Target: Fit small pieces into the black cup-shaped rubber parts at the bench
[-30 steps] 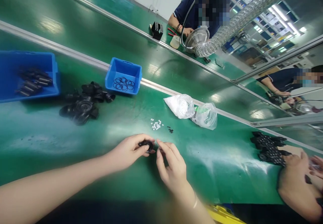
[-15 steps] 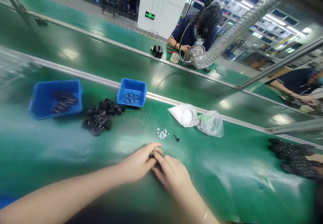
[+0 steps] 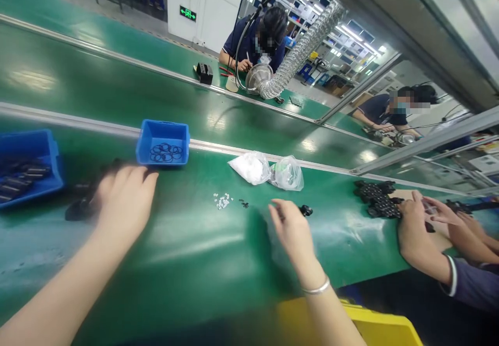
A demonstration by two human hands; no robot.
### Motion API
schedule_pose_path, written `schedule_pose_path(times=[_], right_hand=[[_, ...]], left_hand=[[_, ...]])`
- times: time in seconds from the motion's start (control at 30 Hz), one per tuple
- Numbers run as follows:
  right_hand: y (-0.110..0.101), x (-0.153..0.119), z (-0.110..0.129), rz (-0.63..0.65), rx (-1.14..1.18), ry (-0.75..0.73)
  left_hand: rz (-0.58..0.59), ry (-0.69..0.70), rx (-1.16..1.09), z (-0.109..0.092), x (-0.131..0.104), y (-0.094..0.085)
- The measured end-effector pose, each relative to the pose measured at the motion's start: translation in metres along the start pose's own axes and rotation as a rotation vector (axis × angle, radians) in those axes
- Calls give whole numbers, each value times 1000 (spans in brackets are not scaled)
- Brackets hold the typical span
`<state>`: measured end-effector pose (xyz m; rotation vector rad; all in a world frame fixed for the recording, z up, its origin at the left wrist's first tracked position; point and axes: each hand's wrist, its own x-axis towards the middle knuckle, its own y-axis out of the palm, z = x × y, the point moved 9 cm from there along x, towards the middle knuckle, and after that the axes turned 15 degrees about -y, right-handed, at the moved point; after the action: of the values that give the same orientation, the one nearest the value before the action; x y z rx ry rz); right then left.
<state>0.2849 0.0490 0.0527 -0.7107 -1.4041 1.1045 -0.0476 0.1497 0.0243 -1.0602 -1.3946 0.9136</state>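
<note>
My left hand (image 3: pixel 127 197) reaches over the pile of black parts (image 3: pixel 83 203) on the green table; its fingertips are blurred, and whether they grip a part cannot be seen. My right hand (image 3: pixel 289 223) is over the table with its fingers apart and nothing between them. Just right of it lies a small black part (image 3: pixel 306 210). White bits (image 3: pixel 223 201) and tiny black pieces (image 3: pixel 244 203) lie between my hands. A blue bin with black rings (image 3: pixel 163 163) stands beyond my left hand.
A blue bin with dark cylinders (image 3: pixel 56 161) is at the far left. Two plastic bags (image 3: pixel 251 169) lie near the metal rail. At the right, another person's hands work beside black parts (image 3: pixel 376 199). A yellow bin (image 3: pixel 384 328) sits below the table edge.
My hands were together over a dark item and have moved apart, the left to the black pile, the right rightward. A black part now lies beside my right hand. The view has turned right.
</note>
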Motion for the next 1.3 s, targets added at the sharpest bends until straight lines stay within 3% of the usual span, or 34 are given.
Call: schedule_pose_path(times=[0.07,0.13,0.33,0.5,0.63,0.73,0.87,1.03,1.2,1.3], right_hand=[[30,15,31,104,266,-17],[53,27,50,160,325,7],[74,43,48,121,219,55],[76,39,45,105,300,58],[76,37,45,75,349,70],[77,37,45,65,354,75],[77,39,48,81,346,25],[58,27,49,43,451,6],[44,-3,57,46,780,183],[35,-12,83,14,822,72]], left_hand=[[6,29,20,-5,-3,1],[28,79,35,-12,-5,2],[231,294,-88,-54,-24,6],[456,325,-359,-81,-44,9],[533,264,-577,-81,-50,11],[655,106,-771,-71,-47,15],[940,-132,-1080,-68,-51,21],[1342,-220,-1376,-94,-82,19],[1528,-265,-1480,-114,-111,23],[1548,-241,-1492,-120,-119,28]])
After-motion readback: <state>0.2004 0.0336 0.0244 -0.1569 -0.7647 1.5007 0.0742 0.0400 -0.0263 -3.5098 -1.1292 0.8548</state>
